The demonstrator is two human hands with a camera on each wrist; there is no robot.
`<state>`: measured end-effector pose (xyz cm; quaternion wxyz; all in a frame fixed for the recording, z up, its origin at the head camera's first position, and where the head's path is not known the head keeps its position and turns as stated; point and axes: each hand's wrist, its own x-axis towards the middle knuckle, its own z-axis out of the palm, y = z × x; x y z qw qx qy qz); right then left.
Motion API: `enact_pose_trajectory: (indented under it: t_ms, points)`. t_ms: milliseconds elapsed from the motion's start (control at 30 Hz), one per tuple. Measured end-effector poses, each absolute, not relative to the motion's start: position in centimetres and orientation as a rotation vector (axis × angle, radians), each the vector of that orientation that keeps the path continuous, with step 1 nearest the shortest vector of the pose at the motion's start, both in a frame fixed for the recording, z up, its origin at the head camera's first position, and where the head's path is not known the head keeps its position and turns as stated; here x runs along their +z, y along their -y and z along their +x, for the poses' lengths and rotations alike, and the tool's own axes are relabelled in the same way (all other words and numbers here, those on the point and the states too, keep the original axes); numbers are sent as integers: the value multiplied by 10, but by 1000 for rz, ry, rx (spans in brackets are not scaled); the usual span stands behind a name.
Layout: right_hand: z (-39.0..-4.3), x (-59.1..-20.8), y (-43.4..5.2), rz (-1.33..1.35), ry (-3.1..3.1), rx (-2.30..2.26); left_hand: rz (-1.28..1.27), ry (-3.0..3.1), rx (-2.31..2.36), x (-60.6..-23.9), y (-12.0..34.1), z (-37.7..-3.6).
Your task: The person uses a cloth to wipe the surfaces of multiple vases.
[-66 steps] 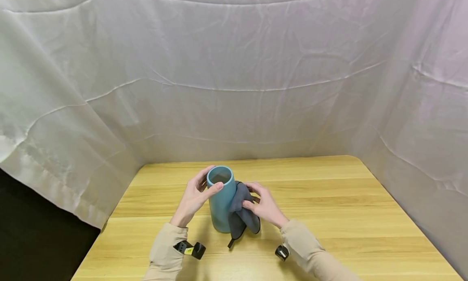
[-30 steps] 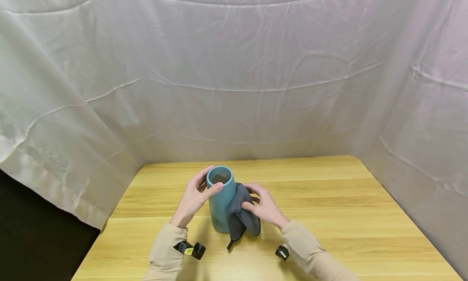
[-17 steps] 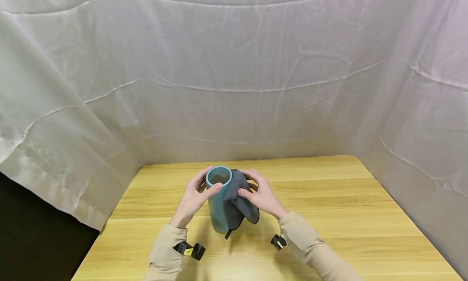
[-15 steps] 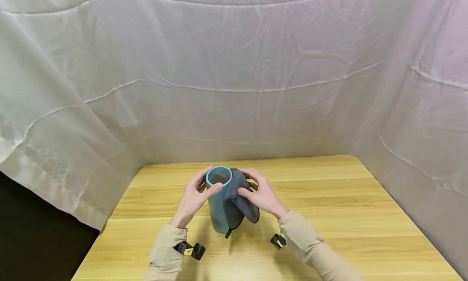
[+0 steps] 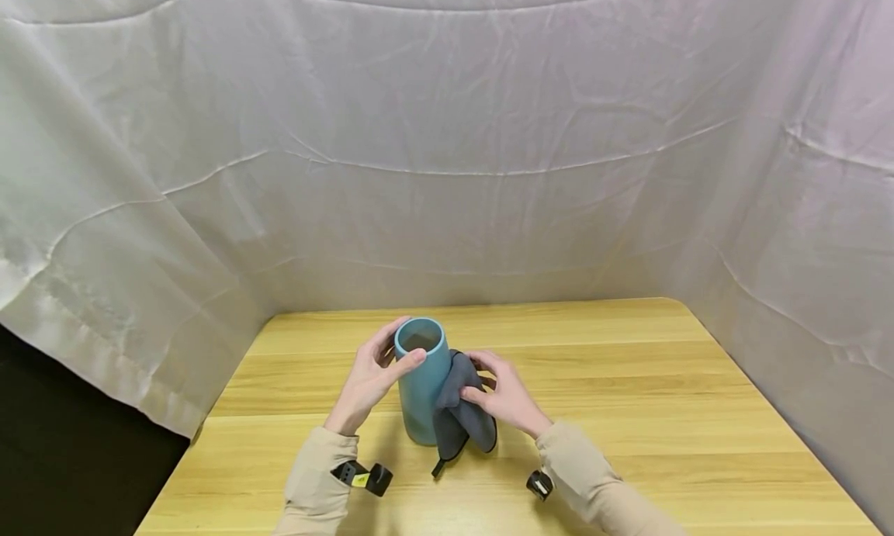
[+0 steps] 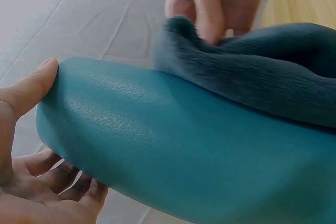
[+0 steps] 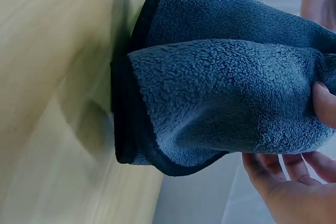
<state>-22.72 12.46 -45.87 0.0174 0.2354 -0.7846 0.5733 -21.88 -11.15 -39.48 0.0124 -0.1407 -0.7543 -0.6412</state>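
A tall matte blue vase [image 5: 421, 400] with an open top stands upright on the wooden table. My left hand [image 5: 369, 381] grips it near the rim, thumb on the near side and fingers round the far side. In my right hand [image 5: 508, 396] is a folded dark grey towel [image 5: 462, 412], pinched between thumb and fingers and held against the vase's right side. The right wrist view shows the towel's fuzzy face and black edging [image 7: 139, 114]. From the left wrist, the vase's smooth wall [image 6: 157, 129] shows, with the towel touching it; part of the wall is hidden beneath.
The light wooden table [image 5: 663, 412] extends to both sides of the hands. Pale grey fabric [image 5: 489, 210] hangs behind and at the sides. A dark area [image 5: 70, 443] lies off the table's left edge. Black cameras [image 5: 377, 479] are strapped to both wrists.
My right hand and the towel rose along the vase's side toward its rim, and are now lower again, about where they were a second ago. My left hand and the vase have hardly moved.
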Motion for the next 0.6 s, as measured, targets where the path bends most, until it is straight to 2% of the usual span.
enact_pose_trajectory:
  t_ms: [200,600]
  points:
    - [-225,-455,-123,709,2439,1784,-431,2354,-1998,-395,111,-219]
    - [-228,-415,-118,755,2305,1801,-436,2350,-2002,-394,111,-219]
